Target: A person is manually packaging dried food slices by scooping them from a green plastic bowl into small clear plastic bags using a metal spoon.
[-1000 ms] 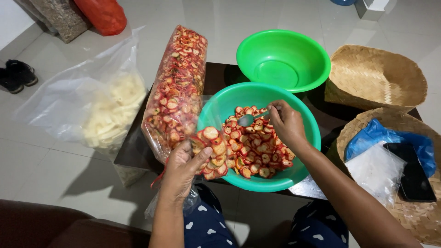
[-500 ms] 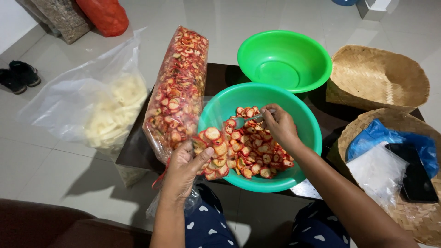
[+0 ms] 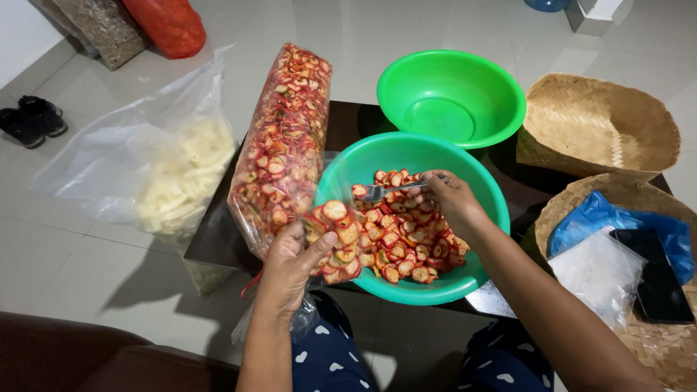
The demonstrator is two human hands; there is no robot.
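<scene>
My left hand point(image 3: 290, 265) holds a small clear plastic bag point(image 3: 334, 243) partly filled with red round chips, at the near-left rim of a teal bowl point(image 3: 479, 192). My right hand point(image 3: 450, 199) grips a metal spoon point(image 3: 381, 190) that carries a chip or two above the pile of red chips point(image 3: 406, 243) inside the bowl. The spoon's tip points toward the small bag. A long, full clear bag of the same chips point(image 3: 283, 145) lies on the dark table beside my left hand.
An empty green bowl point(image 3: 450, 94) stands behind the teal one. A big clear bag of pale crackers point(image 3: 174, 174) sits on the floor at left. Woven trays point(image 3: 602, 123) lie at right, one holding blue and clear plastic and a black phone point(image 3: 653, 279). Shoes point(image 3: 33, 120) rest far left.
My right hand has drawn the spoon from the far side of the bowl toward the small bag. My left hand has kept the bag at the bowl's rim.
</scene>
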